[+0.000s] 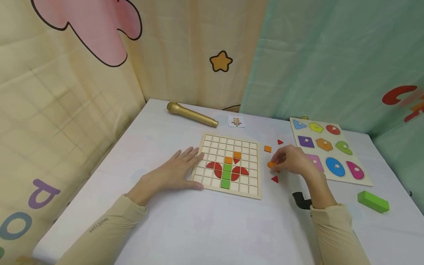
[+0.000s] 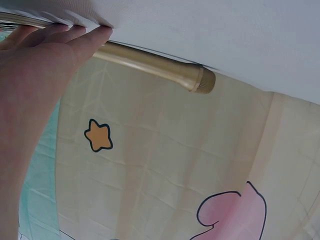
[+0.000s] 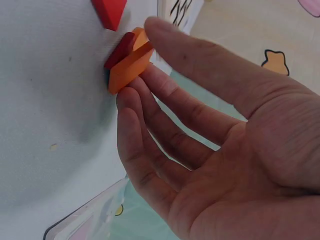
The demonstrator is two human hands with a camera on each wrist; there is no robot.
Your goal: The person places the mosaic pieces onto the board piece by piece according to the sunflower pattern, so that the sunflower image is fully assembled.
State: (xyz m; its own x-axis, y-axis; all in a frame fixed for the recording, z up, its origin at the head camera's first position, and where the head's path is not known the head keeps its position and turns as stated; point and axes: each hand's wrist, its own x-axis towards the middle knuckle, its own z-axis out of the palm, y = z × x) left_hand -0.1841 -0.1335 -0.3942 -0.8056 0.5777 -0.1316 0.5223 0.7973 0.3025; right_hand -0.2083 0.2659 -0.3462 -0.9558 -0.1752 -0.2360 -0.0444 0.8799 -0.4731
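My right hand [image 1: 291, 160] pinches a small orange tile [image 3: 131, 67] between thumb and fingertips, to the right of the grid board. In the right wrist view the tile is tilted up on edge, and a red triangle [image 3: 110, 12] lies close by. The wooden grid board [image 1: 260, 176] holds green, orange and red tiles in a flower-like pattern, with green squares [image 1: 226, 176] as its stem. My left hand [image 1: 175, 169] lies spread on the table, its thumb and fingers at the board's left edge. Another orange square [image 1: 267, 148] lies beyond the right hand.
Red triangles [image 1: 280, 141] lie right of the board. A small picture card [image 1: 236, 121] and a gold microphone [image 1: 192, 114] are behind it. To the right are a shape puzzle board [image 1: 318, 132], a green block [image 1: 373, 201] and a black curved piece [image 1: 300, 201] near the right forearm.
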